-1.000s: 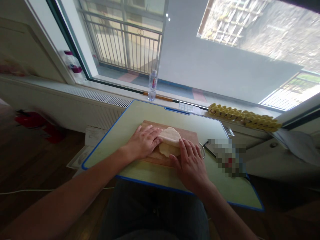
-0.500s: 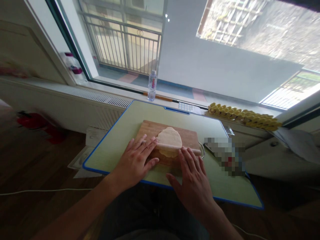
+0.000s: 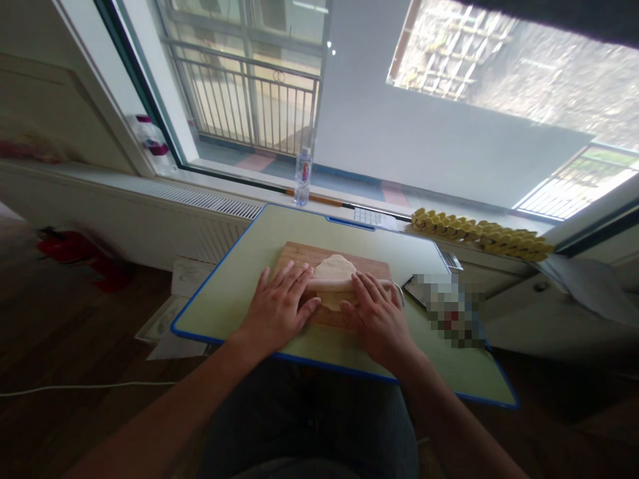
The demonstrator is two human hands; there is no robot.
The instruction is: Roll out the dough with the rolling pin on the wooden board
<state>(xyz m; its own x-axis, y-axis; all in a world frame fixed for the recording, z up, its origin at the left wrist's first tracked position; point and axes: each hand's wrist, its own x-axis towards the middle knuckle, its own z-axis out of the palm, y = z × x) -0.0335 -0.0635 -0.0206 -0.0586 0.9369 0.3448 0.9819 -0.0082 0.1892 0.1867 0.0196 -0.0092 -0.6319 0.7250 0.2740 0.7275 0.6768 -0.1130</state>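
While the left hand (image 3: 277, 306) and right hand (image 3: 378, 313) lie flat (fingers extended, not wrapped) on the rolling pin (image 3: 330, 285), over dough (image 3: 335, 267) between the far and near edges of the wooden board (image 3: 298, 251), equal pressure should thin it evenly.

- We face a wide, dark-framed window (image 3: 349, 126), bright with daylight.
- Beyond it we see a metal railing (image 3: 249, 113) and a plain pale wall (image 3: 449, 143).
- Below it we have a ribbed radiator (image 3: 214, 236).
- Around our blue-edged bench (image 3: 319, 229) we see dark wooden floor (image 3: 74, 346).
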